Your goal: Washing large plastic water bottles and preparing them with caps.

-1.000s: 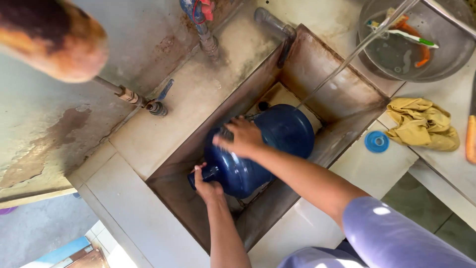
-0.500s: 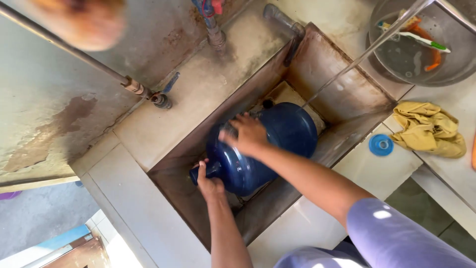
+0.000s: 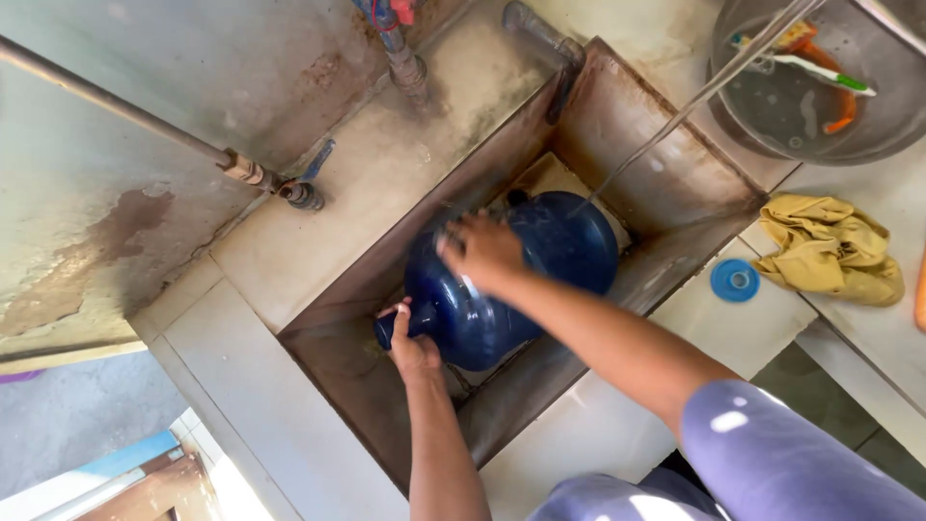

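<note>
Left hand wraps the neck of the blue water jug, fingers curled round it just below the mouth, thumb side up. Right hand lies palm-down on the jug's upper side, fingers spread across the curved wall; slightly blurred, so I can't tell how hard it presses. Jug lies on its side in the deep stained sink, mouth pointing toward the near-left wall, base toward the far corner. A thin stream of water falls at a slant onto the jug's base end. Behind the sink, on the concrete ledge, a rusty pipe runs along the wall to a tap with a blue handle. Second pipe with a red valve stands at the top edge. Right of the sink: blue cap flat on the counter, yellow rag crumpled just beside it, metal basin behind them holding a brush.
</note>
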